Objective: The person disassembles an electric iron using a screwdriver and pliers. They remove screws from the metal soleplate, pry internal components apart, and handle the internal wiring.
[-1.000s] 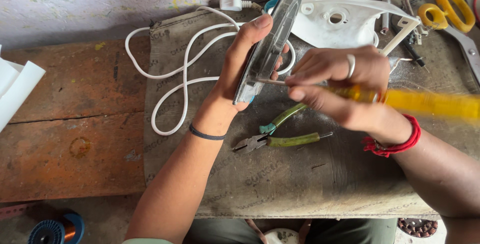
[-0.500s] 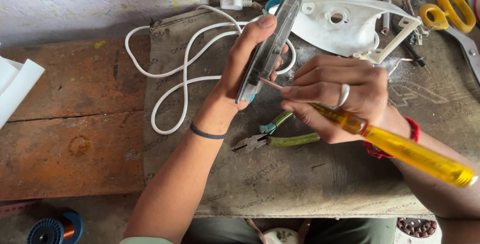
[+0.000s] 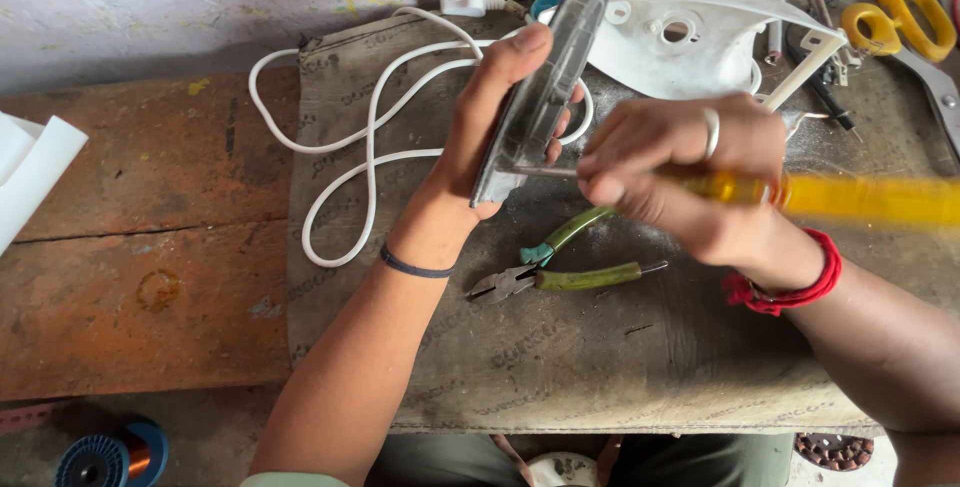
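Observation:
My left hand grips a flat metal iron soleplate, held on edge above the bench. My right hand is closed around a screwdriver with a clear yellow handle. The handle is blurred and lies level, pointing right. Its thin steel shaft reaches left to the lower end of the soleplate. A white plastic iron cover lies behind the plate. A white power cord loops on the bench to the left.
Green-handled pliers lie under my hands on the sacking-covered bench. Yellow-handled scissors and small tools sit at the back right. A white paper roll is far left, a blue wire spool on the floor.
The yellow screwdriver handle has swung from slanting down-right half a second ago back up to level. My left hand and the soleplate have stayed put.

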